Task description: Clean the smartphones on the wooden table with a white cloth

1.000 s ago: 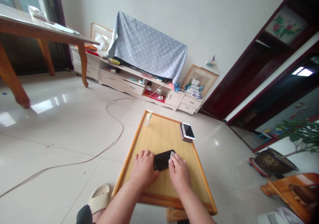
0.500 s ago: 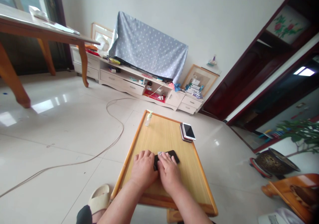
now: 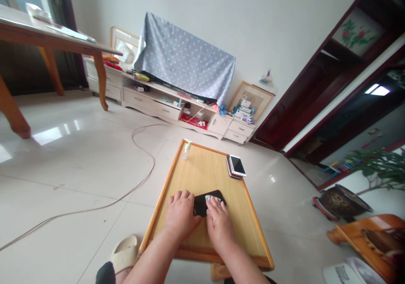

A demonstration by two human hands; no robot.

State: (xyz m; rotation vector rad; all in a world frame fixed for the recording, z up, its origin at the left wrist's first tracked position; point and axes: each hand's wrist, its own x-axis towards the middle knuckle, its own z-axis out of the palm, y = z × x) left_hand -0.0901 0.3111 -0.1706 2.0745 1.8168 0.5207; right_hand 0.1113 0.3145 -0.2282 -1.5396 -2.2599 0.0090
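A black phone (image 3: 200,204) lies flat on the small wooden table (image 3: 202,166), between my two hands. My left hand (image 3: 180,211) grips its left end, with the thumb along the near edge. My right hand (image 3: 220,223) presses a small white wipe (image 3: 212,198) onto the right part of the phone with its fingers. The wipe is mostly hidden under those fingers.
A clear spray bottle (image 3: 186,150) stands at the table's far left corner. Stacked devices, a white tablet (image 3: 237,166) on top, lie at the right edge. A cable (image 3: 148,174) runs over the floor; a potted plant (image 3: 343,202) stands at right.
My right hand has slid the wipe rightward over the phone, away from my left hand, baring more of the black surface. My left hand stays at the phone's left end.
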